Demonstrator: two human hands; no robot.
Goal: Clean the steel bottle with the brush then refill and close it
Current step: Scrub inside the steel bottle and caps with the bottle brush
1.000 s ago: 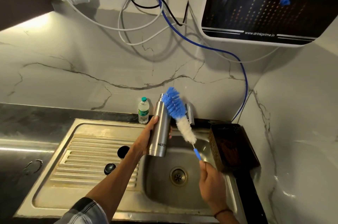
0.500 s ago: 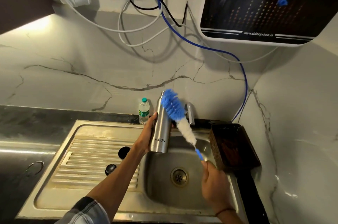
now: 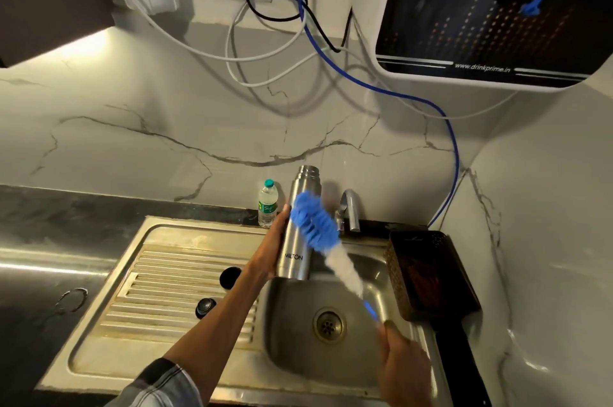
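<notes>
My left hand (image 3: 270,252) grips the steel bottle (image 3: 295,250) upright above the sink basin (image 3: 292,317), its mouth open at the top. My right hand (image 3: 403,370) holds the blue handle of the bottle brush (image 3: 315,225). The brush's blue bristle head lies across the front of the bottle's upper body, below the mouth, and its white part slants down to the right. The brush is blurred by motion. Two black round caps (image 3: 229,276) (image 3: 205,306) lie on the ribbed drainboard.
A small plastic water bottle (image 3: 267,204) stands at the back of the counter. The tap (image 3: 350,210) rises behind the basin. A dark brown perforated basket (image 3: 428,274) sits right of the sink. A water purifier (image 3: 491,15) hangs above, with cables and a blue hose.
The brush head has dropped from beside the bottle's mouth to lower on the bottle's front. My right hand has moved down and back towards me. The bottle stays about where it was.
</notes>
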